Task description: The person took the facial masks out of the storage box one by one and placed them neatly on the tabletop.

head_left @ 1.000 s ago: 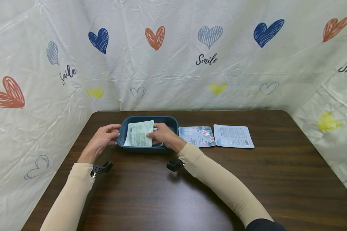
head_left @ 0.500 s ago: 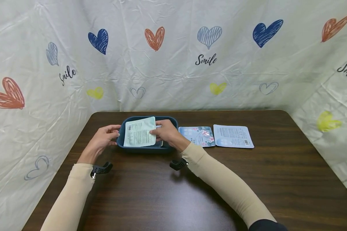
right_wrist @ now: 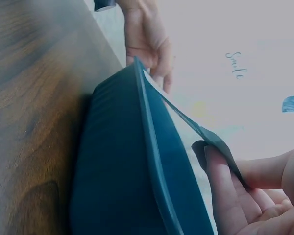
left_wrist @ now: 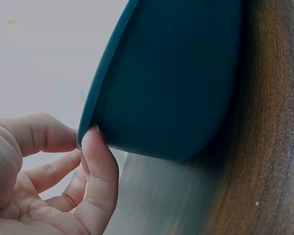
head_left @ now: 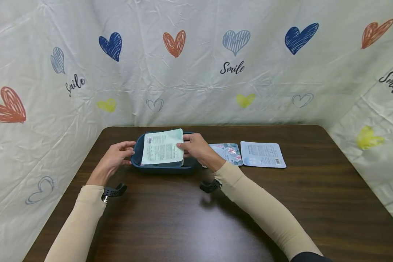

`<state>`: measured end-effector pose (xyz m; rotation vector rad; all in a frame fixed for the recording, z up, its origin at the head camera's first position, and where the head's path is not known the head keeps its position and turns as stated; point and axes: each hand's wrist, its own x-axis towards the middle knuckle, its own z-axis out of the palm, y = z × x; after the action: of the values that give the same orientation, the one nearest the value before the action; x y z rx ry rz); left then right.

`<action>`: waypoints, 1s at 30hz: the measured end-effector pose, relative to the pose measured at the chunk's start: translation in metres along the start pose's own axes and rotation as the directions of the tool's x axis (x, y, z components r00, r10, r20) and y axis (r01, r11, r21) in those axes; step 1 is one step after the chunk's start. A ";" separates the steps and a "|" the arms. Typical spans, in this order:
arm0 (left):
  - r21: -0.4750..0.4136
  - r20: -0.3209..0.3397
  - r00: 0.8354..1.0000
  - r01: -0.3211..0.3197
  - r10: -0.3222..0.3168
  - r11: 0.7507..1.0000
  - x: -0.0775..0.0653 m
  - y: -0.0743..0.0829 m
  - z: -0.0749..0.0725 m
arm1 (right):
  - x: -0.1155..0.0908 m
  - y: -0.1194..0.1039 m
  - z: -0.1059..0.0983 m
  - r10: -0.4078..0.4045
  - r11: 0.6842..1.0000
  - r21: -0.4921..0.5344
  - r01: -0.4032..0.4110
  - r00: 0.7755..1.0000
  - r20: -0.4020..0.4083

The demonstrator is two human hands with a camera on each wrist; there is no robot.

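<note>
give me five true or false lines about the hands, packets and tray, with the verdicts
1. The right hand holds a pale green packet. True.
2. The left hand lies flat on the table. False: it pinches the rim of the blue tray.
3. The flowered packet lies on the table to the right of the tray. True.
4. The pale blue packet is inside the tray. False: it lies on the table, beside the flowered packet.
5. The white cloth behind the table has hearts on it. True.
</note>
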<state>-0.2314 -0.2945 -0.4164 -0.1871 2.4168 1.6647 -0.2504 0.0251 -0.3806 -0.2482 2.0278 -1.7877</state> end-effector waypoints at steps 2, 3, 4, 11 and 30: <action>-0.001 -0.002 1.000 0.002 -0.002 1.000 0.000 0.000 0.000 | -0.002 -0.002 -0.003 0.001 1.000 0.008 -0.001 1.000 -0.007; -0.002 -0.002 1.000 0.003 -0.003 1.000 0.001 0.000 0.000 | -0.004 -0.002 -0.005 0.001 1.000 0.013 -0.001 1.000 -0.008; -0.002 -0.002 1.000 0.003 -0.003 1.000 0.001 0.000 0.000 | -0.005 -0.003 -0.006 0.002 1.000 0.011 -0.001 1.000 -0.012; -0.011 0.003 1.000 0.003 -0.003 1.000 0.000 0.000 0.000 | -0.018 -0.004 -0.021 0.002 1.000 0.007 -0.001 0.999 -0.034; -0.016 0.012 1.000 -0.002 0.002 1.000 -0.001 -0.002 -0.001 | -0.046 0.002 -0.065 0.015 0.992 0.128 0.001 0.993 -0.118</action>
<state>-0.2304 -0.2965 -0.4172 -0.1766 2.3961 1.6809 -0.2367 0.1020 -0.3681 -0.0982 1.9793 -1.9614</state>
